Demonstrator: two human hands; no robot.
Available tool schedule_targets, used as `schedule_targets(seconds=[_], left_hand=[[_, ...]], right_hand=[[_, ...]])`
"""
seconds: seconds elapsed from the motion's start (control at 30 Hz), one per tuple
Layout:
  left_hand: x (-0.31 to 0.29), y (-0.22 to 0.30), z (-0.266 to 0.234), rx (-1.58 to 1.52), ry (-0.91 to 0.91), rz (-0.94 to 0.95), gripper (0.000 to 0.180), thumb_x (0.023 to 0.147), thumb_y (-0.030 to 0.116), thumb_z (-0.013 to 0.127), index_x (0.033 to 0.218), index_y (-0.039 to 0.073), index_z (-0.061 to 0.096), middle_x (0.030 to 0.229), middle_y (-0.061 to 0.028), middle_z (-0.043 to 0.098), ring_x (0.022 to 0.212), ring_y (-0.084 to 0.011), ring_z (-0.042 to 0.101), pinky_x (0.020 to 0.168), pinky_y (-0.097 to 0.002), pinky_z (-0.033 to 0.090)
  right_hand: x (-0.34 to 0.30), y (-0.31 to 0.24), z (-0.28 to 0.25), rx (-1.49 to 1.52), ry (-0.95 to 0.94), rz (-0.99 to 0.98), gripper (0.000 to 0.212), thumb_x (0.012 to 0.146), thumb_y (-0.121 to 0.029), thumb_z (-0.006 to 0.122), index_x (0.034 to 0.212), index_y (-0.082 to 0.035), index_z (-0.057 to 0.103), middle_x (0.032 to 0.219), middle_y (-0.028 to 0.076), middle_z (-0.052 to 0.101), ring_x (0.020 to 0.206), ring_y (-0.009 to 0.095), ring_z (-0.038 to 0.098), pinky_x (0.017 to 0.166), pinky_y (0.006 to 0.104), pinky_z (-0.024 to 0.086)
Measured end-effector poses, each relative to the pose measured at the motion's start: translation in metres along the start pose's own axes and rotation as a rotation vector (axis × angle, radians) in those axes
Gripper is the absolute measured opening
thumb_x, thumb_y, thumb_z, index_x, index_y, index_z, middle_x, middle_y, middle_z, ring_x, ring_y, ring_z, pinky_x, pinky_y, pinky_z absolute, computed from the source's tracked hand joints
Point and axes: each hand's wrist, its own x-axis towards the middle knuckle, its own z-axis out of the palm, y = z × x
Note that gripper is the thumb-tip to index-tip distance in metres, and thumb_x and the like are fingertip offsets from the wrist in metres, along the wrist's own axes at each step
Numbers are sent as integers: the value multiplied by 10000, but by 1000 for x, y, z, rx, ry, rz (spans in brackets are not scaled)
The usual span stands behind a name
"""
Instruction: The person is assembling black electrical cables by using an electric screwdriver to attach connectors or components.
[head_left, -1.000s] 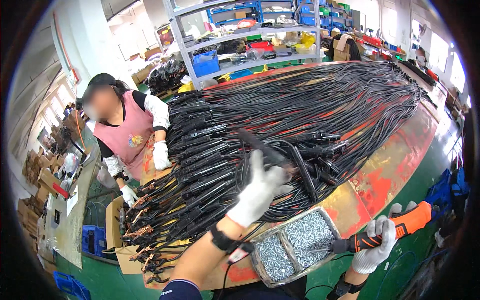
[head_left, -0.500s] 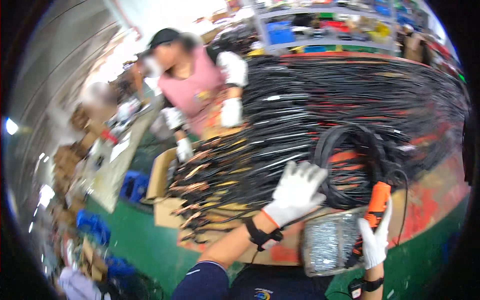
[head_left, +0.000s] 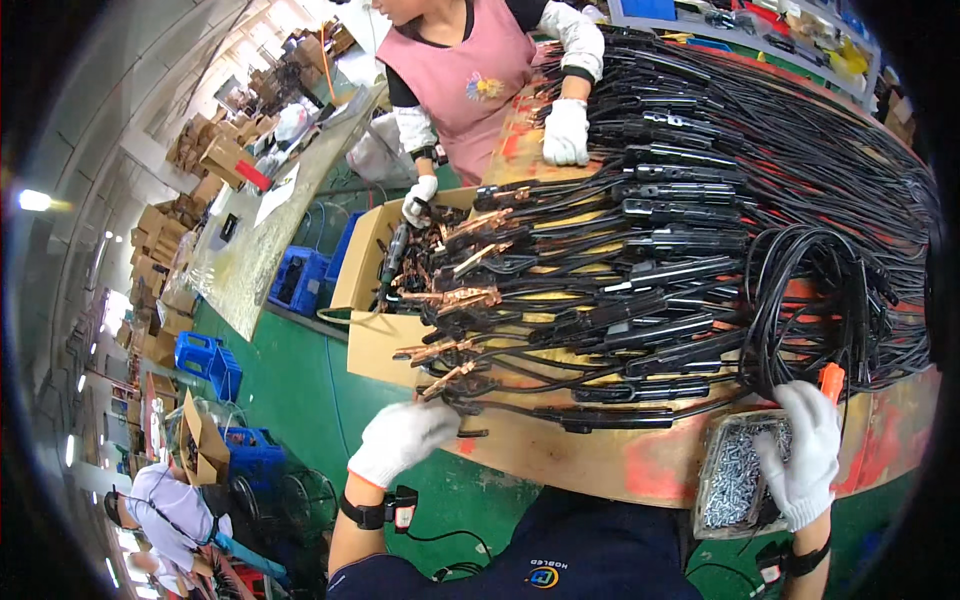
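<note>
In a white glove, my left hand [head_left: 405,440] is at the near left table corner. Its fingers are bunched at the nearest copper-jawed clamp [head_left: 450,382], whose black end partly disappears behind them. A black cable with a thick black sleeve [head_left: 610,418] runs right from there. My right hand [head_left: 808,460], also gloved, is over the right side of a clear tray of small metal screws [head_left: 735,475]. Its thumb is spread from the fingers, with nothing visible between them. Behind those fingers rises the orange end of a hand tool [head_left: 832,380]; the rest is hidden.
Many black cables [head_left: 800,160] cover the table, with a coiled bundle [head_left: 765,310] near my right hand. Across the left side, a gloved co-worker [head_left: 470,80] reaches into a cardboard box [head_left: 365,270] of clamps. Blue crates [head_left: 300,275] stand on the green floor.
My view has swung left. My left hand has gone from beside the coil to the clamp ends at left. The orange tool, earlier between my right thumb and fingers, now shows behind that hand.
</note>
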Motion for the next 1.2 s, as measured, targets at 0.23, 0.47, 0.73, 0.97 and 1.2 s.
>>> schedule_targets(seconds=[0.23, 0.47, 0.73, 0.97, 1.2], left_hand=[[-16, 9, 21, 310, -75, -111, 268, 885, 235, 619, 1141, 289, 675, 814, -70, 676, 787, -263, 678, 705, -391, 524], [-22, 7, 31, 429, -77, -20, 329, 811, 264, 682, 1135, 316, 675, 859, 6, 643, 904, -205, 644, 774, -382, 476], [-45, 11, -9, 155, 487, 73, 375, 622, 220, 819, 986, 250, 731, 956, 41, 637, 1002, -249, 569, 947, -439, 413], [-18, 53, -49, 26, 554, 156, 395, 679, 230, 822, 1058, 169, 732, 849, -11, 655, 907, -237, 613, 866, -377, 445], [8, 84, -47, -259, 722, 175, 374, 689, 144, 823, 1052, 122, 735, 919, -67, 671, 980, -271, 611, 876, -390, 456]], right_hand=[[62, -50, 86, 40, -401, -558, 253, 806, -241, 657, 1048, -171, 636, 906, 61, 617, 817, 265, 637, 676, 398, 516], [65, -61, 125, -276, -593, -635, 260, 837, -191, 569, 1091, -136, 581, 829, 72, 600, 689, 252, 640, 525, 405, 506], [76, -73, 89, 236, -761, -498, 447, 883, -376, 624, 1260, -163, 514, 979, 155, 626, 782, 368, 679, 603, 481, 541], [110, -128, 61, -76, -13, -816, 215, 805, -236, 598, 1015, -192, 584, 697, -43, 493, 593, 122, 579, 490, 299, 411], [132, -125, 5, -167, 100, -898, 190, 791, -258, 596, 964, -181, 600, 662, -42, 471, 561, 129, 545, 478, 308, 404]])
